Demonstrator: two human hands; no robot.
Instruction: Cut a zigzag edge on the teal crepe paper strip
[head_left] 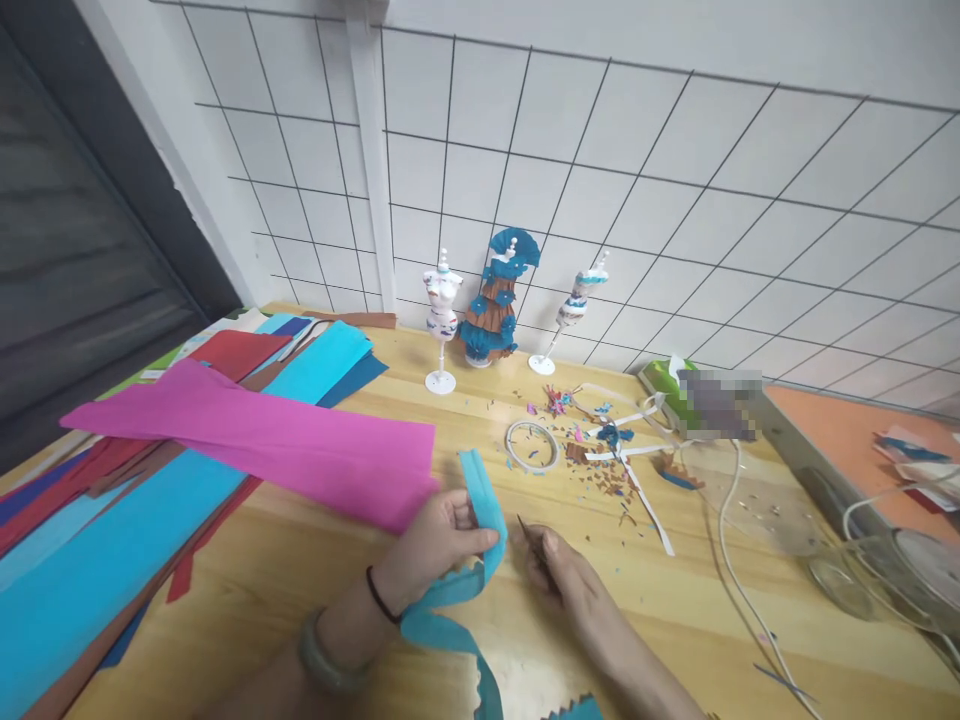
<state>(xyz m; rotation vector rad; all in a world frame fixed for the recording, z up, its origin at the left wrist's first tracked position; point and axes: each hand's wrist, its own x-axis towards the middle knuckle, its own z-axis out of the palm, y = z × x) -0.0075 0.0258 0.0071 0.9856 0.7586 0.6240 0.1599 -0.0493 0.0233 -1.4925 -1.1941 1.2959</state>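
My left hand [450, 540] pinches a teal crepe paper strip [487, 505] between thumb and fingers. The strip stands up above the fingers, then loops down below the wrist toward the lower edge, where its border is scalloped. Just to the right, apart from the strip, my right hand [562, 575] is closed around a thin dark pointed tool [531, 533]; most of it is hidden in the fingers, so I cannot tell its exact kind. Another teal paper piece [576, 709] with a jagged edge shows at the bottom.
Magenta paper [322, 440] and bright blue paper [150, 530] lie left. Behind stand white mannequins [442, 310] and a mannequin in a blue-brown paper dress [491, 310]. A tape roll [532, 446], paper scraps [607, 470], a white cable [727, 540] and a glass jar [844, 580] are rightward.
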